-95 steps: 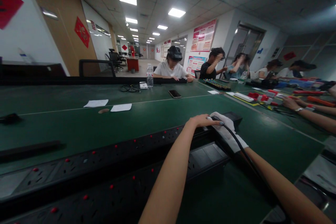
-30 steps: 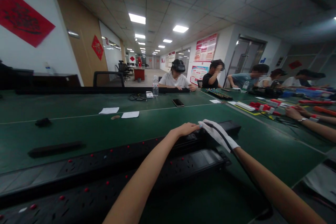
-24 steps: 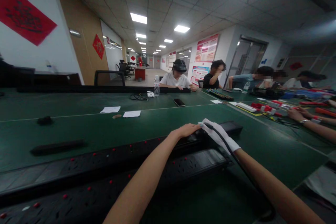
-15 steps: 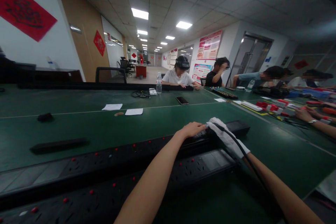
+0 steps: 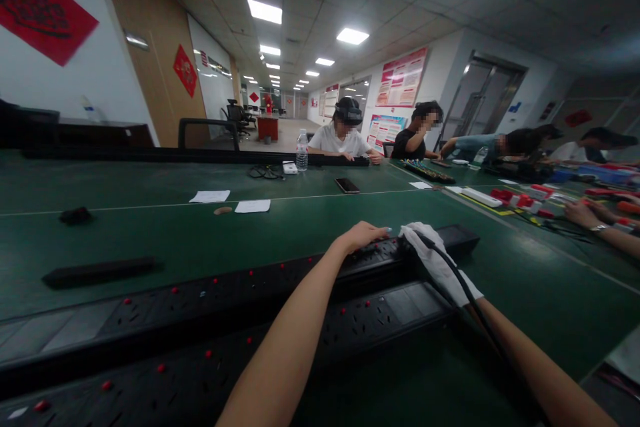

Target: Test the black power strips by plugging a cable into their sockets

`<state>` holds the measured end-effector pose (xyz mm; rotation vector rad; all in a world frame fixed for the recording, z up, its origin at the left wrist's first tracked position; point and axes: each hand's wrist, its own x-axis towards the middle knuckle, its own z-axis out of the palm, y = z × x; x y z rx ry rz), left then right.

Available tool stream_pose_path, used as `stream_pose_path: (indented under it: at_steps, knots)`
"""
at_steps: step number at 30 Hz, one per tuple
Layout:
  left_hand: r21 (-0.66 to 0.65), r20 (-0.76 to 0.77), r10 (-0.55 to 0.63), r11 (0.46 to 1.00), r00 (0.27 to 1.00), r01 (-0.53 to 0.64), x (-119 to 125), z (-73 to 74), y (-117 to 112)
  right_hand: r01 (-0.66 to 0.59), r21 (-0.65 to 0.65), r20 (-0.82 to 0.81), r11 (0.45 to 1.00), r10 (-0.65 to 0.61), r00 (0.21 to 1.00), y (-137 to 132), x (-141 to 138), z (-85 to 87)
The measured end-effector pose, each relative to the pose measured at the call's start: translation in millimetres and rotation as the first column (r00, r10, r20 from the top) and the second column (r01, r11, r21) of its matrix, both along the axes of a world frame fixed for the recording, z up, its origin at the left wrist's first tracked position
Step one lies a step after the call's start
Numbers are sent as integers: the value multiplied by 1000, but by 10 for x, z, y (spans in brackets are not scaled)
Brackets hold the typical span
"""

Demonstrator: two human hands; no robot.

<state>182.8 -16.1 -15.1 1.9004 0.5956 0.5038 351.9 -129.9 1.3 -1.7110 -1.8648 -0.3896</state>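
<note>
Two long black power strips with red switches lie side by side. My bare left hand (image 5: pixel 364 236) rests over the far power strip (image 5: pixel 270 278), fingers stretched toward its right part; its thumb is hidden. To its right, my right hand (image 5: pixel 429 257), in a white glove, is closed around a thick black cable (image 5: pixel 467 288) near the strip's right end. That cable runs back over the glove and along my right forearm. What the gloved fingertips touch is hidden. The near power strip (image 5: pixel 357 323) lies partly under my left forearm.
A dark bar (image 5: pixel 103 272) and a small black object (image 5: pixel 76 215) lie on the left. Papers (image 5: pixel 253 205), a phone (image 5: pixel 347 185) and a water bottle (image 5: pixel 302 150) stand farther back. Several people sit around the table; a co-worker's hand (image 5: pixel 583 213) is at right.
My left fingertips have drawn slightly left, leaving a small gap from the glove. My right hand stays at the same place on the strip. The view has tilted slightly.
</note>
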Motion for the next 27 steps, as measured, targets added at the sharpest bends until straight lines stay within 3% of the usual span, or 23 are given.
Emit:
stream_pose_path:
  at_steps: [9, 27]
  knots:
    - [-31, 13, 16, 999, 1000, -16, 18, -35, 22, 2, -42, 51, 999, 0, 999, -14, -90, -27]
    - [-42, -54, 42, 998, 998, -44, -55, 53, -82, -19, -48, -36, 999, 17, 999, -56, -131, -10]
